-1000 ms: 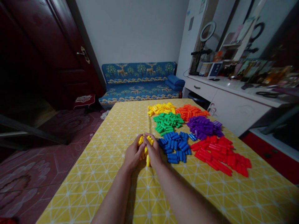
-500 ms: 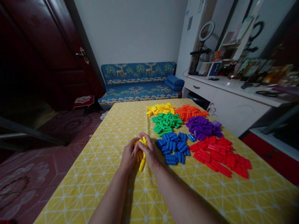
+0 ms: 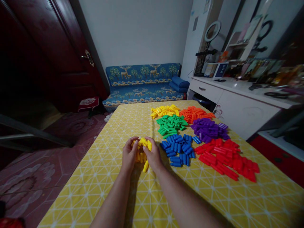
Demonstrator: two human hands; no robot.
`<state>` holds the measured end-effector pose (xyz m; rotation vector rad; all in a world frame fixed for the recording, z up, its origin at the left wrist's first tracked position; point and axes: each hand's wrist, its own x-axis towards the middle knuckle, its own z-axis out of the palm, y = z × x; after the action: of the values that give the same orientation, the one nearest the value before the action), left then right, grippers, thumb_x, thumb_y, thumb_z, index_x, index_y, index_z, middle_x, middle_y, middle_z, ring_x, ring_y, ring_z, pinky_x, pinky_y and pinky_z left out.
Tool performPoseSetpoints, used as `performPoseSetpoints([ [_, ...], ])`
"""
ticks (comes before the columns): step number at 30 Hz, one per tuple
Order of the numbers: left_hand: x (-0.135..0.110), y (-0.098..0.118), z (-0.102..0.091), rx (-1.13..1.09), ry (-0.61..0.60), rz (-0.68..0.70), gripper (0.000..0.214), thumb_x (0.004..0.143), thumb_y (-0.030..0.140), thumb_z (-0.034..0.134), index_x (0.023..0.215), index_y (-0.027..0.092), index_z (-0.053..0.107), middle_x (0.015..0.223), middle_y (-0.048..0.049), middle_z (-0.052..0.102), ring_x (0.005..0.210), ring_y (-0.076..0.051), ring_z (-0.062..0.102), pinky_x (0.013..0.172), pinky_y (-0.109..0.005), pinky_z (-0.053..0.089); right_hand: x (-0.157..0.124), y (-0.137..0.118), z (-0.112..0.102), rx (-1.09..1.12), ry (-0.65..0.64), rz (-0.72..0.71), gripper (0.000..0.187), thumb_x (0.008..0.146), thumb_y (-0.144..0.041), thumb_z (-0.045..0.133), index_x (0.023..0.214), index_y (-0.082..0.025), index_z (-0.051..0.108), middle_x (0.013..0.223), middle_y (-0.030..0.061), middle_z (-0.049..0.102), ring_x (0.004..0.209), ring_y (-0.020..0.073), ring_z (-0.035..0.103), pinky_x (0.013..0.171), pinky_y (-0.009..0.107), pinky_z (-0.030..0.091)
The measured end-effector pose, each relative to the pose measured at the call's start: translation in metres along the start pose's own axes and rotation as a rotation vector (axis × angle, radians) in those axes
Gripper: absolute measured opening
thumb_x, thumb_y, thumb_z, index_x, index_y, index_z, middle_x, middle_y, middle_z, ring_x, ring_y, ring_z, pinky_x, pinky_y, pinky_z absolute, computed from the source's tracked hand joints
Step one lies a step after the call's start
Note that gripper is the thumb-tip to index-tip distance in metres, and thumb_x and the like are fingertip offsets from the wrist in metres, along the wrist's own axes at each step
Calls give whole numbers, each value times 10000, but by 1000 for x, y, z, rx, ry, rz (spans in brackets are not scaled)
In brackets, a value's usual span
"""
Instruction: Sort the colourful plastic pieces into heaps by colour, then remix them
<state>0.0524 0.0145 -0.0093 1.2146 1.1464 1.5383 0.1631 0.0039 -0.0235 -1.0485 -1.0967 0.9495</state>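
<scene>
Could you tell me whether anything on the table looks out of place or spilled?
Nothing stands out. The coloured pieces lie sorted in piles by colour on the yellow tablecloth, and the left hand and right hand hold a bunch of yellow pieces between them.

- Light is falling unevenly: the white wall (image 3: 142,31) and the yellow tablecloth (image 3: 114,126) are showing bright, while the door (image 3: 47,63) is sinking into deep gloom.
- The forearms are casting soft shadows on the cloth.
- Wide-angle distortion is bending the edges.
- The cluttered shelf (image 3: 261,72) is looking smeared and soft.
</scene>
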Motion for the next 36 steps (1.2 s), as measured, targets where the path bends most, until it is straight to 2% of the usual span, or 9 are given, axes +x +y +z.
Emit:
performPoseSetpoints([
  [4, -3, 4, 1, -74, -49, -35, 416, 784, 483, 679, 1060, 173, 654, 1044, -77, 672, 878, -176, 655, 723, -250, 530, 0, -5, -1, 114, 29, 46, 399, 726, -280, 616, 1113, -188, 593, 1091, 66, 673, 990, 228, 641, 885, 355, 523],
  [9, -4, 6, 4, -38, -118, -69, 460, 727, 435, 749, 1092, 179, 633, 879, -40, 678, 754, -162, 661, 677, -257, 538, -1, -8, -3, 127, 22, 100, 395, 735, -305, 624, 1111, -187, 597, 1078, 61, 681, 931, 218, 649, 792, 323, 541],
  [17, 2, -12, 0, 27, -150, -35, 381, 753, 390, 727, 1054, 165, 663, 938, -63, 706, 860, -183, 666, 806, -296, 524, -4, -16, -11, -377, 156, -220, 191, 784, -281, 597, 944, -200, 663, 1012, 81, 694, 1012, 245, 601, 943, 401, 459],
  [20, 3, -14, 0, 50, -137, -22, 321, 787, 387, 684, 1018, 164, 674, 965, -76, 719, 903, -200, 674, 845, -317, 519, -1, -19, -13, -408, 190, -279, 183, 826, -282, 561, 956, -189, 651, 975, 87, 697, 925, 223, 626, 856, 361, 491],
  [23, 5, -12, 0, 103, -90, -16, 278, 817, 381, 639, 984, 164, 686, 961, -81, 724, 927, -208, 673, 859, -326, 517, 18, -20, -15, -416, 175, -238, 210, 813, -289, 559, 962, -175, 653, 905, 77, 701, 766, 194, 640, 715, 311, 514],
  [27, 7, -12, 1, 139, -78, -23, 272, 818, 382, 628, 972, 168, 694, 949, -82, 728, 931, -215, 672, 857, -333, 516, 80, -23, -27, -508, 89, -133, 117, 658, -185, 616, 761, -169, 669, 718, 43, 686, 665, 197, 637, 689, 326, 521],
  [31, 8, -16, 1, 163, -87, -24, 282, 828, 387, 618, 983, 163, 694, 938, -88, 729, 919, -216, 672, 842, -334, 517, 146, -28, -46, -489, 164, -117, 182, 666, -201, 605, 827, -147, 673, 823, 81, 696, 800, 228, 670, 760, 370, 531],
  [33, 9, -17, 0, 167, -82, -22, 283, 828, 389, 619, 981, 163, 695, 932, -87, 730, 910, -214, 673, 833, -330, 519, 158, -29, -52, -456, 186, -132, 308, 720, -252, 589, 998, -140, 660, 993, 118, 688, 915, 235, 675, 776, 368, 538],
  [36, 9, -17, 0, 175, -71, -21, 284, 830, 390, 614, 982, 165, 696, 932, -82, 730, 905, -211, 673, 826, -325, 521, 138, -26, -56, -435, 127, -164, 359, 751, -316, 597, 1072, -164, 648, 1077, 121, 674, 969, 234, 670, 779, 366, 548],
])
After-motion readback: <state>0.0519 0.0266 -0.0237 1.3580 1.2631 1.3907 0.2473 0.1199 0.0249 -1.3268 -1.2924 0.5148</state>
